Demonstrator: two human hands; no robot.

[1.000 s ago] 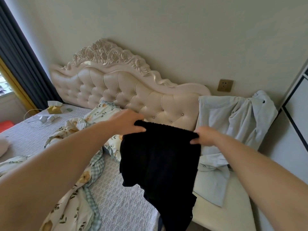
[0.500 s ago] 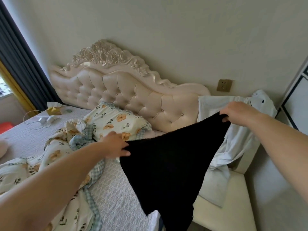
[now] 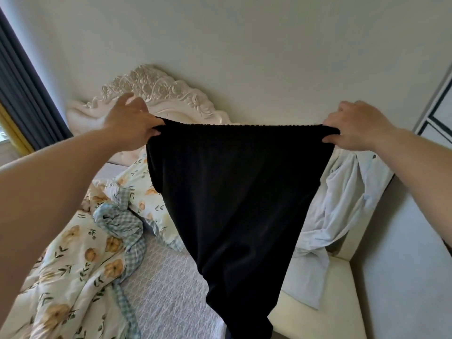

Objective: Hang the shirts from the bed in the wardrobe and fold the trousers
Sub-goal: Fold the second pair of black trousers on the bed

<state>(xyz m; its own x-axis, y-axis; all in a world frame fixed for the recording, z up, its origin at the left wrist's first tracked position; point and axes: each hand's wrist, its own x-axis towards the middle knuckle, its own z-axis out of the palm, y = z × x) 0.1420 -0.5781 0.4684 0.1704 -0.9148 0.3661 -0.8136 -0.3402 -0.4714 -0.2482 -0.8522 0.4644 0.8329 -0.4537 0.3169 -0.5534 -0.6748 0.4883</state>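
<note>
I see the left hand (image 3: 132,123) and right hand (image 3: 354,128) each pinching a waistband corner of the black trousers (image 3: 234,192), stretched wide in the air, hanging above the bed (image 3: 166,289), light shirt (image 3: 342,204) behind them.

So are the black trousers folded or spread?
Spread: the trousers hang from the waistband, stretched wide between left hand and right hand, above the bed.

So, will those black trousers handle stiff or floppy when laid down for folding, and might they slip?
Probably floppy: the black trousers hang limp from the waistband stretched between the left hand and right hand, narrowing into soft folds. Likely light, since two pinch grips alone carry them. The ribbed knit looks grippy, so slipping seems unlikely.
</note>
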